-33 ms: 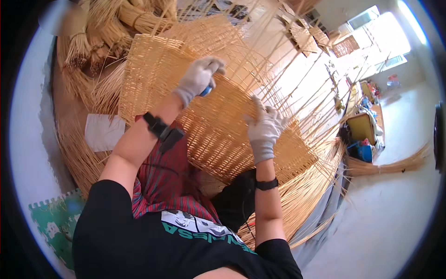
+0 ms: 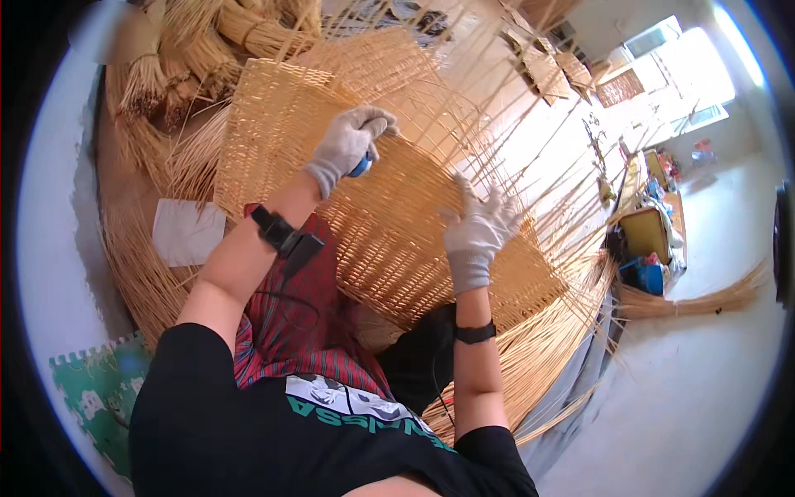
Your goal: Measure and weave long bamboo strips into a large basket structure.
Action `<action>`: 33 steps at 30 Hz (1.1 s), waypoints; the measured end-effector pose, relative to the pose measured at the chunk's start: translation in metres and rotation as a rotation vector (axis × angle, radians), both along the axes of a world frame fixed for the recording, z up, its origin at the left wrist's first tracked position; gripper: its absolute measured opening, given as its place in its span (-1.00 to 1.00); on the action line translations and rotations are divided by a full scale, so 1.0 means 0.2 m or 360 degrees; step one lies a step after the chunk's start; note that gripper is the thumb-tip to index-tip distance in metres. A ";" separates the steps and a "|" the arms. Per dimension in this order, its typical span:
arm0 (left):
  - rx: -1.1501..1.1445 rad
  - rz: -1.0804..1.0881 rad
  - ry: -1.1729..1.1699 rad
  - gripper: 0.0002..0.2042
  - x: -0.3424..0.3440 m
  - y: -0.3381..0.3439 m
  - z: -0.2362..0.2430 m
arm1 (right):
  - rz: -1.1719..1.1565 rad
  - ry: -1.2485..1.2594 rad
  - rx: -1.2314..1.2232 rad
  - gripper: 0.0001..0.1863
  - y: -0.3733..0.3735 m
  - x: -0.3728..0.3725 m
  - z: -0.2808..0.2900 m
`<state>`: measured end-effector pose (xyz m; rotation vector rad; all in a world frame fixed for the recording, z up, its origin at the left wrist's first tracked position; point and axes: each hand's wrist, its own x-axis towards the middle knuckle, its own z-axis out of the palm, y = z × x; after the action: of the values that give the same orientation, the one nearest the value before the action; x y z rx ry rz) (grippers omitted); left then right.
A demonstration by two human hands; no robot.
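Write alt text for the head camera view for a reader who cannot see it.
At an unfinished wicker basket, a person's gloved left hand curls around a blue object; the gloved right hand is spread open. Loose wicker rods lie at lower right, wicker bundles at upper left.

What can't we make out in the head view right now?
All head view:
- Blue object: mostly hidden by the gloved left hand; kind unclear.
- Contact beneath the gloved right hand: covered by the hand itself.
- Underside of the woven wicker piece: hidden by its upper face.
- Straw bundles: some cut off by the top edge.
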<state>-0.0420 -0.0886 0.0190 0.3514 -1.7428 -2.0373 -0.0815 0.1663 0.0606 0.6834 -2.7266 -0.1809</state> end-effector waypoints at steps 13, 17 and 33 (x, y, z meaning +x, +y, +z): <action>-0.1863 0.0424 0.0037 -0.71 -0.27 -0.15 0.33 | 0.0394 -0.0070 -0.0415 -0.13 -0.44 0.08 -0.13; -0.1312 0.0721 0.0264 -0.52 -0.17 -0.18 0.24 | 0.0392 -0.0345 -0.0349 -0.15 -0.42 0.01 -0.08; -0.2081 -0.0007 -0.0021 -0.58 0.15 -0.06 0.06 | 0.0260 0.0307 -0.0168 -0.05 -0.37 0.26 -0.11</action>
<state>-0.0124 -0.0999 0.0303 -0.0765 -2.5898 -0.5486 -0.0296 0.0924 0.0385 0.8090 -2.4649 -0.0604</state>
